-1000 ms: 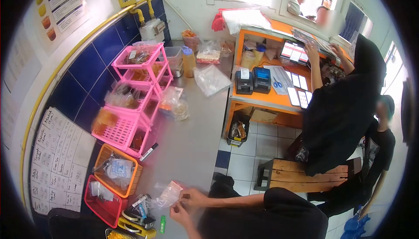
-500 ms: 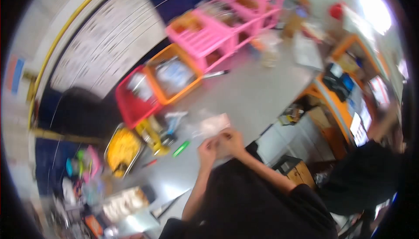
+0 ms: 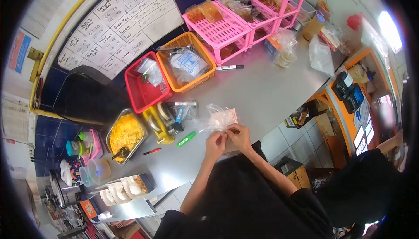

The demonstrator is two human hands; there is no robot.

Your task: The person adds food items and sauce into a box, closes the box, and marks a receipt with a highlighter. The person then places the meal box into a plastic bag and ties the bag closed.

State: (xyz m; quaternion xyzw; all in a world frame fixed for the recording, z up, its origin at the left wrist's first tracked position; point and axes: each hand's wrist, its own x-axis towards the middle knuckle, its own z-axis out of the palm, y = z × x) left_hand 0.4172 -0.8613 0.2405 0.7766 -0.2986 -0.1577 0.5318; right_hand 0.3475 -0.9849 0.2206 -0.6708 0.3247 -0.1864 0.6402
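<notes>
My left hand (image 3: 216, 145) and my right hand (image 3: 239, 137) are close together over the near edge of the steel counter, fingertips pinched. Between and below them shows thin clear plastic that looks like a bag (image 3: 228, 153). Just beyond my fingertips lies a pile of clear plastic bags (image 3: 214, 116) with a pale pink patch (image 3: 230, 116). A green marker (image 3: 186, 139) rests to the left of my left hand. Farther left stands a yellow tape dispenser (image 3: 157, 125).
A metal tray of yellow food (image 3: 127, 133) with a spoon sits left. Red (image 3: 133, 91) and orange (image 3: 183, 87) baskets stand behind, beside stacked pink racks (image 3: 224, 41). A black marker (image 3: 229, 67) lies near them. Another person in black (image 3: 355, 186) is at right.
The view has sharpened and shifted slightly, so the counter things appear a little to the right and lower. Both hands stay pinched together at the same place by the bags.
</notes>
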